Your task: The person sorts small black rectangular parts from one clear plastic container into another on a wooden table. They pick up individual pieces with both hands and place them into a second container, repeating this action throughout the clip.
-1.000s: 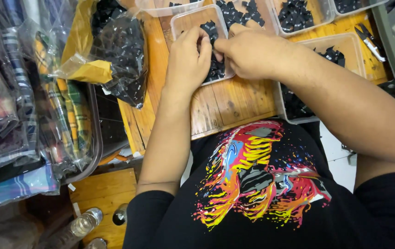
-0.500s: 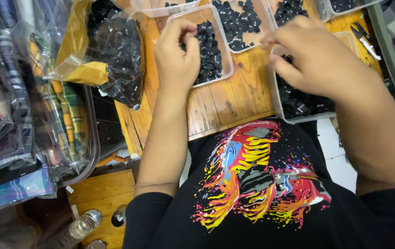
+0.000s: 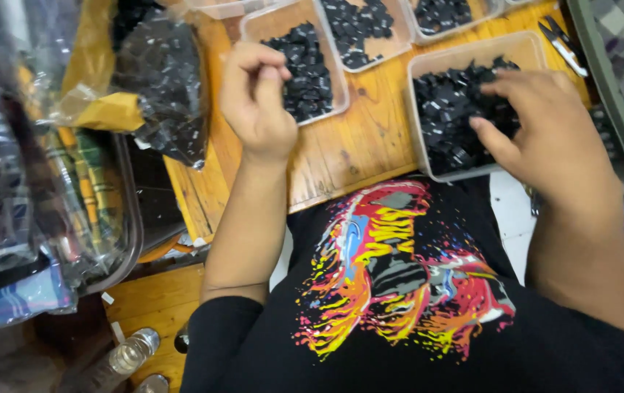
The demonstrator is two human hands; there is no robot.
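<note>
My left hand [image 3: 257,102] hovers over a clear plastic tray [image 3: 334,87] of small black pieces [image 3: 304,69]. Its fingers are curled, with thumb and fingertips pinched on what looks like one small black piece. My right hand [image 3: 545,138] reaches into a second clear tray [image 3: 417,109] at the table's near edge. Its fingers are spread and its fingertips dip into the heap of black pieces [image 3: 450,109] there. Both trays stand on a wooden table [image 3: 355,145] right in front of my body.
Two more trays of black pieces [image 3: 366,25] stand at the far side. A clear bag of black pieces [image 3: 159,94] lies at the left, small snips [image 3: 563,44] at the right. A clear bin of folded fabric [image 3: 50,182] and bottles [image 3: 130,356] sit lower left.
My hands were together over the left tray and have parted. The right hand has moved right into the near tray, while the left hand stays over its tray with fingers curled.
</note>
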